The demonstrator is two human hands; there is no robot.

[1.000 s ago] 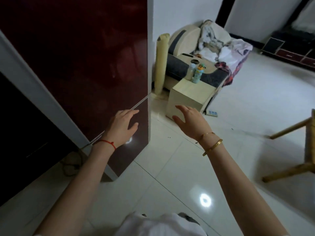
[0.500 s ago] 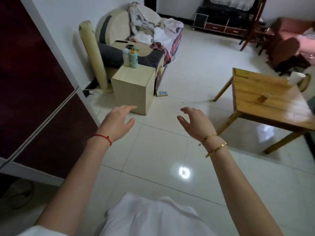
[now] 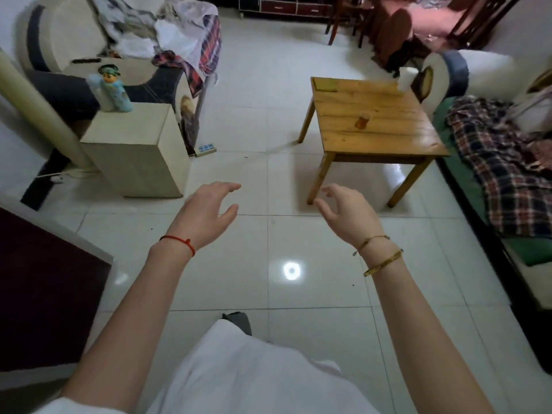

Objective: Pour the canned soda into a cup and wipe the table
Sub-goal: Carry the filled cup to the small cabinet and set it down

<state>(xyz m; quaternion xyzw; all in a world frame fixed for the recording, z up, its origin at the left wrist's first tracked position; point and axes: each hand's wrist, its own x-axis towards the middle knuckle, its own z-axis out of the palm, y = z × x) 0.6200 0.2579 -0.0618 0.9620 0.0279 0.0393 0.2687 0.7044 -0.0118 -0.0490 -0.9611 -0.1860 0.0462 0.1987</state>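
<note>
Both hands held out over white tile floor point(image 3: 239, 264), empty. Left hand point(image 3: 206, 218) at 11 o'clock of centre, fingers relaxed, spread. Right hand point(image 3: 346, 216) at 1 o'clock, fingers loosely curled, grasping nothing. Wooden table point(image 3: 388, 135) at 1 o'clock beyond right hand. Cup point(image 3: 363, 119) of amber drink stood near table middle. White paper roll point(image 3: 406, 77) on far corner.

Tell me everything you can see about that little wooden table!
The wooden table is low and square, made of light yellowish-brown planks with a shiny top. Four plain legs stand on the white tiled floor. A small orange-brown cup stands near its middle, and a white roll stands at its far right corner. A thin flat yellowish thing lies at the far left corner. Neither hand touches it.
</note>
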